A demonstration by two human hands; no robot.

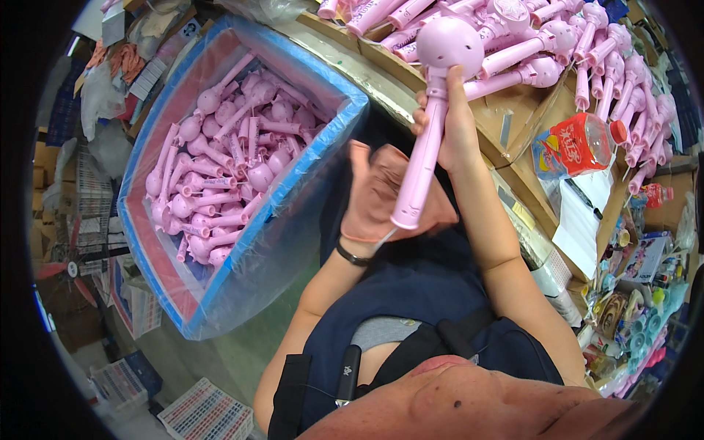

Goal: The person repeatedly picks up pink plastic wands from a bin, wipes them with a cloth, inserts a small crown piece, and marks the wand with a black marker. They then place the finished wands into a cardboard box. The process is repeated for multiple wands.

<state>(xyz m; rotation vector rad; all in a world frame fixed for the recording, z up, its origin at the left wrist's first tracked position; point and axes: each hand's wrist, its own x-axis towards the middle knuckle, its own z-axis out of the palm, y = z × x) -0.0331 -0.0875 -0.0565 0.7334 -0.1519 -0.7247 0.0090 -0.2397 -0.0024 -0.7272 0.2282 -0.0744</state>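
My right hand (456, 121) is closed around a pink toy wand (422, 169) just below its round head. The head points up and the shaft slants down to the left. A short white cord hangs from its lower end. My left hand (385, 194) is in a salmon-coloured cloth glove, behind and beside the lower shaft, with a dark band at the wrist. Its thumb stands apart, while its other fingers are partly covered by the wand and a little blurred. Whether the glove touches the shaft I cannot tell.
At left stands a blue-rimmed bin (275, 202) lined with clear plastic, holding many pink wands (220, 176). More wands (539, 70) are heaped on the cardboard-covered bench (506, 121) at upper right. A red-labelled bottle (579, 145), white paper (583, 220) and a pen (583, 199) lie nearby.
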